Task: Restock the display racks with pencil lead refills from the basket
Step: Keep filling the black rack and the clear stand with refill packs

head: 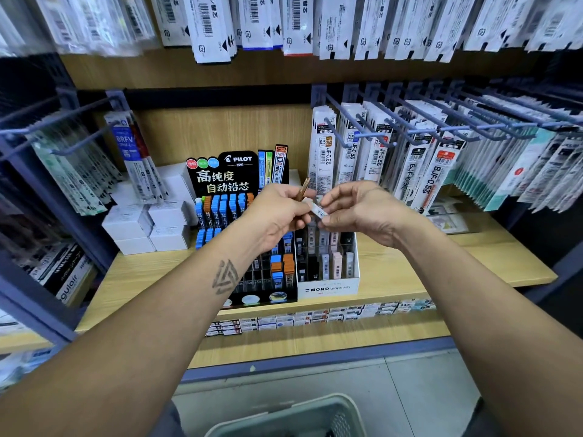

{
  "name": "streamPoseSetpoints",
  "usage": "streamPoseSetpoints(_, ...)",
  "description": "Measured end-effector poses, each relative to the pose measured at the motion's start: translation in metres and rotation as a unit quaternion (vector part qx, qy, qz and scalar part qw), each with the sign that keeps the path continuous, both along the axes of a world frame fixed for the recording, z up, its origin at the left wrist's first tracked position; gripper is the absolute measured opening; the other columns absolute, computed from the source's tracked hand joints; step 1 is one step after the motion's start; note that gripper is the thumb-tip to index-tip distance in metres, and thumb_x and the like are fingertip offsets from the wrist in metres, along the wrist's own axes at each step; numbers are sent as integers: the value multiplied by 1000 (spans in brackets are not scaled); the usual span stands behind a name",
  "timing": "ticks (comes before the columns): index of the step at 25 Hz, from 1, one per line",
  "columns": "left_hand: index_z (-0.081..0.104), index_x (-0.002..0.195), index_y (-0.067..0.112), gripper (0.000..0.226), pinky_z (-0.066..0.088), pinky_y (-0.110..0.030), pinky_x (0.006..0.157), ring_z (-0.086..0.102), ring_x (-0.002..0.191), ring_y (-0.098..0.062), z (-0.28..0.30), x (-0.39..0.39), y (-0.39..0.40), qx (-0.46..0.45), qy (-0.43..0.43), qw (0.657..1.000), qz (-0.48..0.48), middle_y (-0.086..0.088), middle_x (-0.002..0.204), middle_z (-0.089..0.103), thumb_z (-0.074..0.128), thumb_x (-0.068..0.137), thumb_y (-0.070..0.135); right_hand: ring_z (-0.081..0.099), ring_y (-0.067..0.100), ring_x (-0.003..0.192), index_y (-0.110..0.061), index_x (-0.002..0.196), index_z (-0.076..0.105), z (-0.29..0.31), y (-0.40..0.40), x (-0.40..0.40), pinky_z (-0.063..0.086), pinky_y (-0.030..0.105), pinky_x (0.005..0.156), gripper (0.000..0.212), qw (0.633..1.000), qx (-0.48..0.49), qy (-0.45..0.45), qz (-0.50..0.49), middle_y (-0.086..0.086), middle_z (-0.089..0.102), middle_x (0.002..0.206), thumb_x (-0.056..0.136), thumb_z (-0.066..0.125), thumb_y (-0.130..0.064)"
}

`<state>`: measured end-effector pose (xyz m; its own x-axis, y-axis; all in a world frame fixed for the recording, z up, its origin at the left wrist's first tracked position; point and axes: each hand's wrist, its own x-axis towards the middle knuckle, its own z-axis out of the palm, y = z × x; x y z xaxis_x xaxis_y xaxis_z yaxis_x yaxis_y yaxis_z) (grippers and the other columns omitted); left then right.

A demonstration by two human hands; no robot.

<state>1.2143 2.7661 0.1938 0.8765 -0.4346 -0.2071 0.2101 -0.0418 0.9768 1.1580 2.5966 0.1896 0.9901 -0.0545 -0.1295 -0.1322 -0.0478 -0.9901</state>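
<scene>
1. Left hand (pixel 277 212) raised over the racks, fingers curled round a brownish pen-like stick (pixel 303 189) that pokes up past the thumb; can't tell exactly what it is.
2. Right hand (pixel 362 212) just right of the left, fingertips pinching a small white refill case (pixel 318 210) w/ a barcode. Case sits between both hands; left fingertips look to touch its left end.
3. Black rack (pixel 239 171) on the wooden shelf (pixel 441 257), below and left of the hands: rows of blue and orange refill cases, several near slots bare.
4. White rack (pixel 328 287) just right of the black one, touching it, w/ black, grey and pinkish cases standing upright in compartments.
5. White boxes (pixel 148 228) stacked left of the black rack.
6. Hanging packs (pixel 419 165) of pen refills on hooks, far right; more on the left and along the top.
7. Basket (pixel 293 417) near bottom edge, on the floor below the shelf; only its rim shows.
</scene>
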Motion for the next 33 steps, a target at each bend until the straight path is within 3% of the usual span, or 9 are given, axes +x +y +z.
streamPoseSetpoints(3,64,115,-8,24,45,-16,45,55,52,-10,-1,0,-3,-23,-2,1000,-2,-17,80,64,57,93,-12,70,37,87,5,104,64,2,-2,-3,62,45,80,33,1000,-27,3,11,25,66,93,76,70,21)
streamPoseSetpoints(6,66,108,-9,17,44,-16,45,54,51,-9,-2,-2,-4,-7,-21,1000,-14,-15,74,64,62,92,-9,68,24,74,4,105,65,3,-2,-3,60,35,71,34,996,-92,-4,13,14,69,80,75,77,13)
streamPoseSetpoints(12,67,107,-8,17,43,-17,45,55,51,-9,-1,-2,-3,0,-45,999,-3,-15,76,64,63,91,-8,64,22,68,-9,119,62,3,-3,-8,61,39,68,48,989,-142,-7,44,8,58,71,78,76,12)
streamPoseSetpoints(14,67,107,-8,16,42,-17,44,55,51,-9,1,-2,0,-4,-39,999,0,-17,79,67,62,91,-8,62,23,66,-10,115,64,0,-6,-10,63,42,71,40,984,-176,-23,33,8,55,67,82,74,10)
streamPoseSetpoints(17,66,108,-10,17,42,-16,44,54,51,-10,1,-6,3,3,-33,999,-13,-18,79,67,61,92,-9,69,23,69,-10,93,72,-12,-5,-12,63,41,74,15,955,-290,-60,21,5,67,74,86,72,3)
streamPoseSetpoints(21,66,109,-11,18,42,-16,44,54,51,-10,-1,-9,4,0,-28,999,-26,-19,80,66,61,92,-9,69,14,81,-18,93,72,-27,0,-14,56,29,77,18,888,-450,-90,32,-1,71,87,84,77,-4)
streamPoseSetpoints(24,68,108,-8,17,41,-15,44,54,51,-9,-1,-10,5,4,-24,999,-35,-18,80,66,62,91,-7,67,18,84,-18,91,69,-34,1,-13,57,35,81,15,864,-494,-89,42,-1,70,87,82,77,-8)
streamPoseSetpoints(33,66,112,-8,20,38,-14,41,49,51,-9,1,-13,7,16,27,997,-67,-15,78,66,58,95,-6,66,16,85,-20,93,74,-48,11,-8,52,24,78,13,839,-537,-59,71,-2,70,89,83,78,-13)
